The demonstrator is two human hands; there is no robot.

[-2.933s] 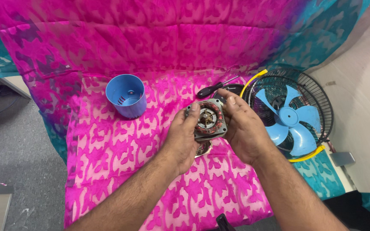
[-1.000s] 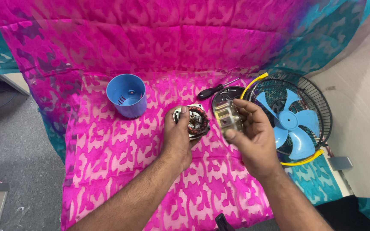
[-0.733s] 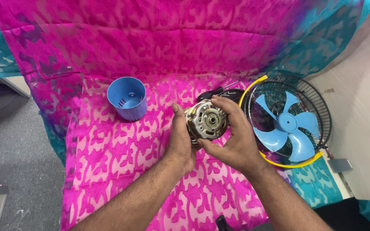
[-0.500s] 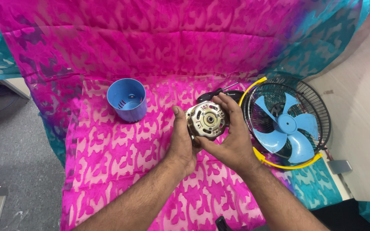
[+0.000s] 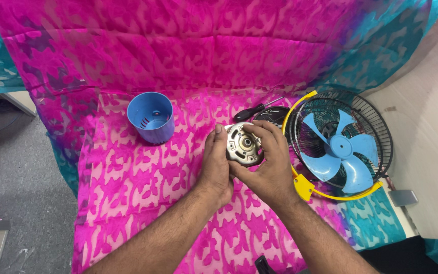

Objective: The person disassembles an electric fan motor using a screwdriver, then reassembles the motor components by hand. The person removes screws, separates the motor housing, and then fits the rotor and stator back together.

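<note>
You hold the motor (image 5: 243,144) in both hands, up over the pink cloth (image 5: 143,203) on the worktop. Your left hand (image 5: 217,167) wraps the left side of the motor, with the thumb up along its edge. Your right hand (image 5: 265,165) cups it from the right and from below, and its fingers (image 5: 259,133) curl over the top edge. Both grips are pressed tight on the motor, one on each side. The round silver face of the motor looks up at you, with a small hole in the middle.

To the left of your grip, a bit farther from you, stands a blue cup (image 5: 151,117). It sits upright on the cloth with its open end up. You can see slots in its floor, and nothing else shows in it.

Just right of your grip lies the fan (image 5: 338,144). It has a black wire cage and a yellow ring around it. In the cage is the blue blade (image 5: 336,152). The yellow ring comes close to your right hand.

Just past your grip, away from you, lies a screwdriver (image 5: 257,109) with a black handle. Next to it is a black round part (image 5: 275,114), partly hidden by the fan.

The cloth also hangs up like a wall behind all of it. It turns teal at the edges.
</note>
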